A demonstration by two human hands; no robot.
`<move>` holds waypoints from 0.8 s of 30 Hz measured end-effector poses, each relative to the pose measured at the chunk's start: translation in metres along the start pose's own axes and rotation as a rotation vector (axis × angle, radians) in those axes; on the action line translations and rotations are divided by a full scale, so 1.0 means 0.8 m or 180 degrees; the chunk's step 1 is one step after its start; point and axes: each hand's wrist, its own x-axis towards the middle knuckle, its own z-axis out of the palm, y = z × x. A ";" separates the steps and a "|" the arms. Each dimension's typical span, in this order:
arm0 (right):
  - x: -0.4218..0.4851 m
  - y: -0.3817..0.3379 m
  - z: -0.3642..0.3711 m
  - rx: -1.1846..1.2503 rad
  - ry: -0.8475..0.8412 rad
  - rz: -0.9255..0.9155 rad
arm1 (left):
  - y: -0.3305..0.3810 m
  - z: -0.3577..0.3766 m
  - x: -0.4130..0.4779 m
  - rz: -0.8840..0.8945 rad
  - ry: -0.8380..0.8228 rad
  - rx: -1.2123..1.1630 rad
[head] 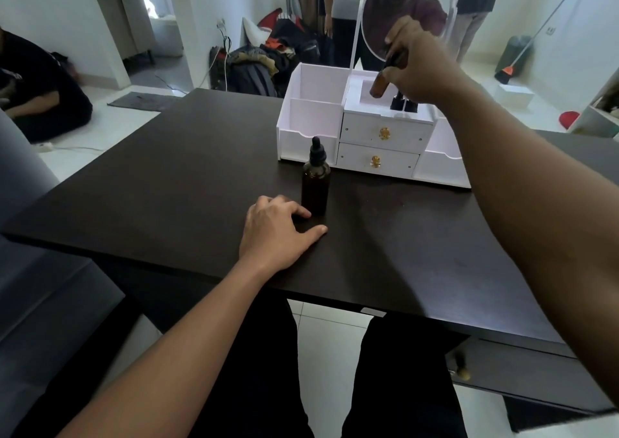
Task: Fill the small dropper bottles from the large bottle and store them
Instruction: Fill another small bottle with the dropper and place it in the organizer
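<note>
The large amber bottle (315,187) with a black dropper cap stands upright on the dark table (167,183), in front of the white organizer (375,136). My left hand (279,233) rests flat on the table just left of it, fingertips near its base. My right hand (422,65) holds a small amber dropper bottle (380,85) by its black cap, tilted, above the organizer's top compartment. Black caps of other small bottles (403,102) show inside that compartment, under my hand.
The organizer has two drawers with gold knobs, open side trays and a round mirror (398,12) on top. People stand behind the table and one sits on the floor at left. Bags lie on the floor beyond the table's far edge.
</note>
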 end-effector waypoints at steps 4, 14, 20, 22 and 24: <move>0.008 0.006 0.008 -0.0351 -0.0247 0.0104 | 0.001 -0.001 -0.001 -0.0008 -0.0004 0.0010; 0.011 0.018 0.026 -0.0615 -0.0592 0.0308 | 0.001 -0.002 -0.001 -0.0015 -0.0008 0.0034; 0.006 0.017 0.024 -0.0584 -0.0775 0.0352 | 0.001 -0.004 -0.001 -0.0018 -0.0019 0.0043; 0.006 0.017 0.025 -0.0533 -0.0766 0.0325 | 0.001 -0.004 -0.001 -0.0017 -0.0036 0.0056; 0.006 0.018 0.027 -0.0514 -0.0758 0.0319 | 0.001 -0.004 0.000 -0.0019 -0.0040 0.0055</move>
